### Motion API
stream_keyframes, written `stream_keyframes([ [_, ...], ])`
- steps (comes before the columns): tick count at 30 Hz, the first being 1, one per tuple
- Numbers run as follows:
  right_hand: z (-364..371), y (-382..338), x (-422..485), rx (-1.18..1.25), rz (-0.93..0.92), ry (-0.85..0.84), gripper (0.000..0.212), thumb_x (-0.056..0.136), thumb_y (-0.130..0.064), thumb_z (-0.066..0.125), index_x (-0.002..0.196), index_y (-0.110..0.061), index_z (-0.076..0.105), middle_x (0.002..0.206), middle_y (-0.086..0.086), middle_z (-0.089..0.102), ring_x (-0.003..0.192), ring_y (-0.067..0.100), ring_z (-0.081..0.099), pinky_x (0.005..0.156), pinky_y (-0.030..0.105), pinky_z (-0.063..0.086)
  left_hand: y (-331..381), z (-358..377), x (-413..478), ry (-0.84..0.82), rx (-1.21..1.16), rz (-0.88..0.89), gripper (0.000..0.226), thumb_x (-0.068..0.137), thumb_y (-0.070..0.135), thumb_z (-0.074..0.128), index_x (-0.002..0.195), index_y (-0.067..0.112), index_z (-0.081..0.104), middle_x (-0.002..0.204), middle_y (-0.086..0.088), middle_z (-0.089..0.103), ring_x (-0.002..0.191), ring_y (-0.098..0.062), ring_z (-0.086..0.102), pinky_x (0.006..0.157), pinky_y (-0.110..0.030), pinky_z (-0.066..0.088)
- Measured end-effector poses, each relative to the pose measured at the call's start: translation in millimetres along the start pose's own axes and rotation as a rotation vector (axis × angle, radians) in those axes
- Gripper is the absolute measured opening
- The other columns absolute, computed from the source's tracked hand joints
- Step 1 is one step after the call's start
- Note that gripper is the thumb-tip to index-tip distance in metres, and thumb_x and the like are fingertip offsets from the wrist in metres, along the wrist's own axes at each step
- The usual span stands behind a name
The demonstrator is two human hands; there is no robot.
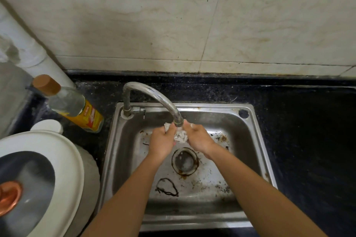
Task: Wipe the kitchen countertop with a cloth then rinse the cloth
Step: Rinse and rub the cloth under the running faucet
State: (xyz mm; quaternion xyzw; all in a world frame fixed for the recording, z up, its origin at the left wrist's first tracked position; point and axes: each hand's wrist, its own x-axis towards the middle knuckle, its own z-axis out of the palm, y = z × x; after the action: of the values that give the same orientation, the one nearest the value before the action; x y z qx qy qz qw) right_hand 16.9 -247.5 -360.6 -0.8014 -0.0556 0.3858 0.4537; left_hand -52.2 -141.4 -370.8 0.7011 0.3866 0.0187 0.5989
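Observation:
A small pale grey cloth (pixel 180 136) is bunched up between both hands, right under the spout of the curved steel tap (pixel 154 94). My left hand (pixel 162 141) grips its left side and my right hand (pixel 198 138) grips its right side. Both are held over the steel sink (pixel 256 140), above the round drain (pixel 185 161). The sink floor carries rust marks and dark specks. The black countertop (pixel 308 131) runs around the sink.
A clear bottle with a yellow label and brown cap (pixel 71 105) leans left of the sink. A white appliance with a glass lid (pixel 38 179) fills the lower left. A white pipe (pixel 28 48) stands in the back left corner, against the tiled wall (pixel 192 15).

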Motion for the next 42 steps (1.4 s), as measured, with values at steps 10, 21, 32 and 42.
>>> stream_keyframes([
  [10, -27.7, 18.6, 0.4, 0.197, 0.03, 0.01, 0.024, 0.102, -0.024, 0.047, 0.098, -0.005, 0.061, 0.076, 0.006, 0.059, 0.061, 0.012, 0.053, 0.053, 0.021, 0.045, 7.6, 10.8, 2.4, -0.252, -0.129, -0.004, 0.017, 0.097, 0.021, 0.051, 0.098, 0.014, 0.067, 0.081, 0.002, 0.069, 0.072, -0.011, 0.063, 0.065, -0.025, 0.053],
  [21, -35.7, 22.5, -0.5, 0.222, 0.01, 0.016, 0.011, 0.092, -0.003, 0.057, 0.092, -0.012, 0.064, 0.092, 0.009, 0.066, 0.084, 0.022, 0.061, 0.059, 0.025, 0.049, 5.8, 12.4, 7.4, -0.124, -0.034, 0.058, 0.016, 0.096, 0.029, 0.051, 0.093, 0.023, 0.067, 0.081, 0.004, 0.069, 0.079, -0.015, 0.065, 0.071, -0.032, 0.052],
  [32, -20.1, 13.4, 8.1, 0.52, 0.087, 0.067, 0.019, 0.081, -0.004, 0.069, 0.099, -0.002, 0.064, 0.11, 0.02, 0.068, 0.106, 0.032, 0.064, 0.096, 0.043, 0.051, 7.6, -8.4, 5.8, -0.119, -0.266, -0.132, 0.016, 0.081, -0.002, 0.068, 0.096, 0.004, 0.07, 0.072, -0.006, 0.067, 0.059, -0.01, 0.058, 0.056, -0.017, 0.048],
  [42, 7.6, -7.4, 12.6, 0.626, 0.018, -0.149, 0.033, 0.074, 0.017, 0.065, 0.103, 0.001, 0.063, 0.098, 0.017, 0.069, 0.096, 0.031, 0.065, 0.095, 0.043, 0.05, -2.4, -28.2, 6.9, -0.031, -0.206, -0.145, 0.034, 0.091, 0.046, 0.056, 0.091, 0.013, 0.065, 0.064, -0.002, 0.057, 0.054, -0.01, 0.047, 0.049, -0.024, 0.039],
])
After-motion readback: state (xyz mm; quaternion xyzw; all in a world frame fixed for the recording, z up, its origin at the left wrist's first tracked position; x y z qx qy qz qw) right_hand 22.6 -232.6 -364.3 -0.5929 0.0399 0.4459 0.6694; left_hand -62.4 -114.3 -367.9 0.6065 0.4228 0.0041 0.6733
